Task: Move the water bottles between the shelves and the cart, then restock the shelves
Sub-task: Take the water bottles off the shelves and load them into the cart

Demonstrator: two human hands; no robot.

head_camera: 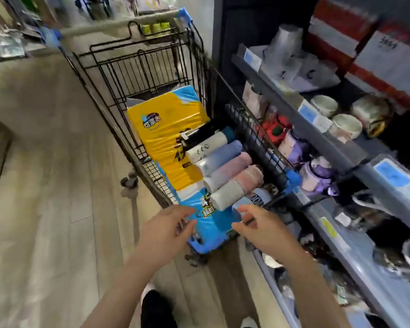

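A black wire shopping cart (253,129) stands in the aisle beside the shelves. Several water bottles lie side by side in it on a yellow and blue tissue pack (166,143): a black one (199,133), a white one (206,145), a blue one (220,155), and pink ones with white caps (237,185). My left hand (166,230) and my right hand (258,228) hover just short of the cart's near end, fingers loosely spread, holding nothing. More bottles, purple and pink (315,174), stand on the grey shelf (341,147) to the right.
The shelves on the right carry cups, bowls (346,125) and blue price tags (391,176). Wood-look floor (45,185) spreads to the left of the cart. My shoes (156,306) show at the bottom. Another cart and displays stand far back.
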